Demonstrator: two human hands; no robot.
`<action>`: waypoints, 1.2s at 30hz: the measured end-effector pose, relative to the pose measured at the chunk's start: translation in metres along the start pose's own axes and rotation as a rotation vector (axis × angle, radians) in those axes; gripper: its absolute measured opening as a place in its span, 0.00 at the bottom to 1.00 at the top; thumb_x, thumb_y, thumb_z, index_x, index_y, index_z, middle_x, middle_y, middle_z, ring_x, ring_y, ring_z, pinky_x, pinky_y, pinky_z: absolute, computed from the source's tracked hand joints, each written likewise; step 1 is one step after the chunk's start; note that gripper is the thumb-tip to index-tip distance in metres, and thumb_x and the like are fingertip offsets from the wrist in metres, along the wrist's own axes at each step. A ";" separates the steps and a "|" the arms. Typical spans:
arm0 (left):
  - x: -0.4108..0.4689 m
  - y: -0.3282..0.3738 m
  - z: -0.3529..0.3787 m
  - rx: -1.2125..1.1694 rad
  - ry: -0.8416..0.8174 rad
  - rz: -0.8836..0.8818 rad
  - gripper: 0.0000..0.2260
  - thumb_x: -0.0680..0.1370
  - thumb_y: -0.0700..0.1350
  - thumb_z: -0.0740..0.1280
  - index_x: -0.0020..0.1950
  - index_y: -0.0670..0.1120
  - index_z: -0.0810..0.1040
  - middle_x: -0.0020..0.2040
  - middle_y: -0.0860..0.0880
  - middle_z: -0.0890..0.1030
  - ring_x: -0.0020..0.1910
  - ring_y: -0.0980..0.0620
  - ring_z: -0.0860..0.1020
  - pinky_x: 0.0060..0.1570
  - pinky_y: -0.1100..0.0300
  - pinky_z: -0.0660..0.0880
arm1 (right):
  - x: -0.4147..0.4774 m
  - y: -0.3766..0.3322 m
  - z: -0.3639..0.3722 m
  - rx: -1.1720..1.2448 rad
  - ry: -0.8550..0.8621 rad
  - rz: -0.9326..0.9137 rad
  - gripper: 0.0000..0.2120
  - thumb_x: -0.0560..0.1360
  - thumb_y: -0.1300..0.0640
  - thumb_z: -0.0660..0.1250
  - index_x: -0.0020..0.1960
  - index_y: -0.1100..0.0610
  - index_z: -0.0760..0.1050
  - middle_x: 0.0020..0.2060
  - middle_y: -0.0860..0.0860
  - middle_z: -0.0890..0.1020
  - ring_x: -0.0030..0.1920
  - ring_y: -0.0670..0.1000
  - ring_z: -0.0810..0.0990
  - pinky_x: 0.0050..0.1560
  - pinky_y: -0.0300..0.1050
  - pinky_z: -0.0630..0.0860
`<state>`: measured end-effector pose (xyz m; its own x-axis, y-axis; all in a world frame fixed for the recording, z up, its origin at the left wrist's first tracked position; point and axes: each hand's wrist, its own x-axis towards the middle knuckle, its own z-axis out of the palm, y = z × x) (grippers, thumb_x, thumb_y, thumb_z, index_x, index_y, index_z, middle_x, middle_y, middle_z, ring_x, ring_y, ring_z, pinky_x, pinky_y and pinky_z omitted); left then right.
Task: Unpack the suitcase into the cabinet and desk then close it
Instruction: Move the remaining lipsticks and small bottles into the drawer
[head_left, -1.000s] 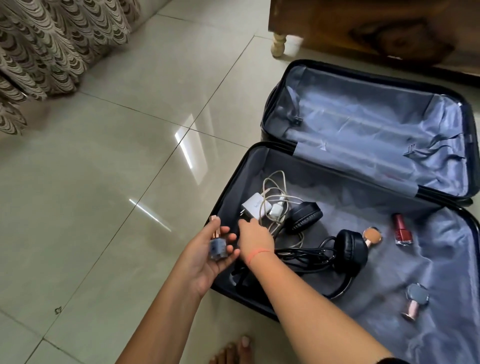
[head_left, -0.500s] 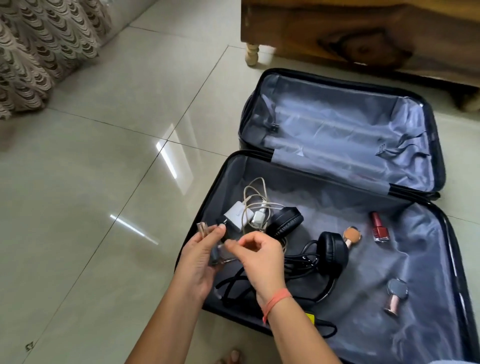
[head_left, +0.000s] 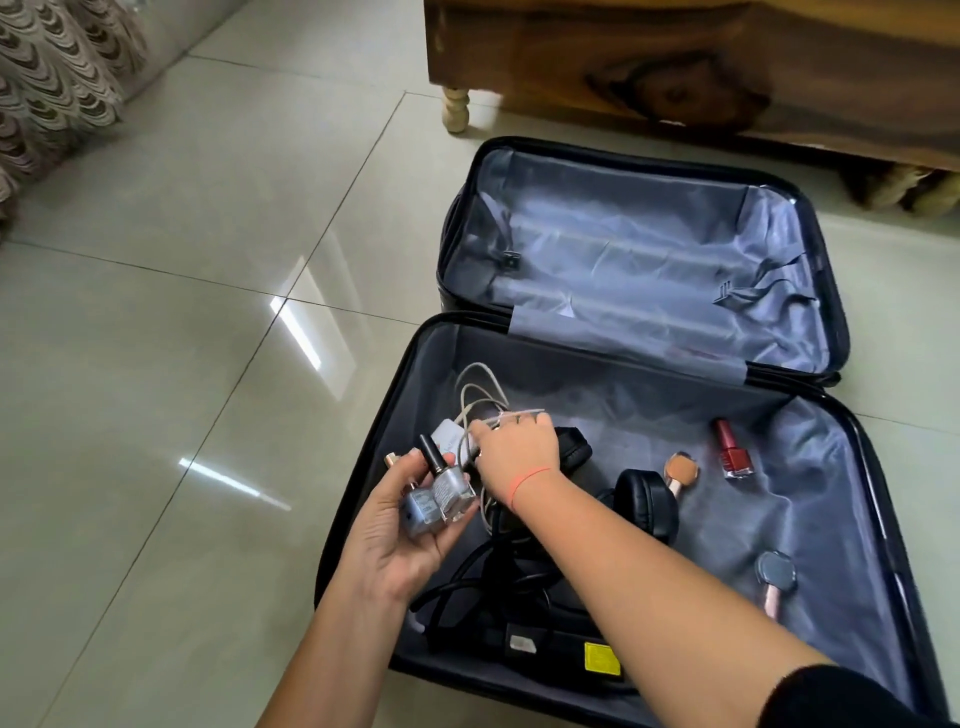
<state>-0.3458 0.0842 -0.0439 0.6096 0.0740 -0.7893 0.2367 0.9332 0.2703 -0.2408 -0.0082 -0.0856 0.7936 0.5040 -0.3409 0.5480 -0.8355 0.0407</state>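
An open black suitcase (head_left: 852, 467) with grey lining lies on the floor. My left hand (head_left: 395, 540) holds small silver-grey nail polish bottles (head_left: 439, 493) at the suitcase's left rim. My right hand (head_left: 519, 452) reaches into the near half and pinches the white charger cable (head_left: 475, 395) above the white adapter (head_left: 448, 435). Black headphones (head_left: 647, 504) and black cords (head_left: 467, 587) lie beneath my right arm. A red nail polish bottle (head_left: 731, 451), a peach-topped bottle (head_left: 681, 470) and a grey-topped bottle (head_left: 775, 579) rest on the lining to the right.
A wooden cabinet (head_left: 675, 67) on turned legs stands just behind the suitcase. A patterned curtain (head_left: 52, 88) hangs at the far left. Glossy floor tiles (head_left: 182, 364) spread to the left. The far suitcase half (head_left: 649, 260) holds only its lining and straps.
My right hand has left my left hand and moved forward onto the white cable. My left hand now shows a second bottle, with a dark cap, beside the first.
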 end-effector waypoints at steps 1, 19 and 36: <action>0.002 0.000 0.000 -0.006 -0.025 -0.019 0.10 0.66 0.44 0.72 0.45 0.42 0.80 0.43 0.42 0.84 0.37 0.44 0.84 0.38 0.44 0.81 | 0.002 0.001 0.003 -0.030 -0.010 0.013 0.17 0.79 0.54 0.54 0.68 0.49 0.67 0.63 0.56 0.75 0.64 0.57 0.71 0.61 0.51 0.62; 0.010 -0.027 0.035 0.265 -0.136 -0.012 0.15 0.69 0.56 0.69 0.46 0.45 0.81 0.46 0.42 0.82 0.43 0.45 0.82 0.42 0.49 0.81 | -0.099 0.053 -0.045 1.395 0.014 -0.035 0.16 0.75 0.67 0.62 0.53 0.46 0.71 0.49 0.52 0.80 0.42 0.44 0.77 0.47 0.39 0.75; 0.001 -0.131 0.114 0.305 -0.112 -0.109 0.06 0.77 0.42 0.67 0.40 0.46 0.72 0.31 0.48 0.76 0.25 0.54 0.76 0.20 0.69 0.71 | -0.169 0.126 0.002 1.309 0.583 0.534 0.11 0.67 0.52 0.75 0.43 0.47 0.73 0.36 0.46 0.78 0.34 0.41 0.74 0.39 0.33 0.72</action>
<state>-0.2899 -0.0783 -0.0168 0.6435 -0.0750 -0.7618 0.5099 0.7842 0.3535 -0.3064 -0.1985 -0.0244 0.9779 -0.1575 -0.1378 -0.1892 -0.3846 -0.9035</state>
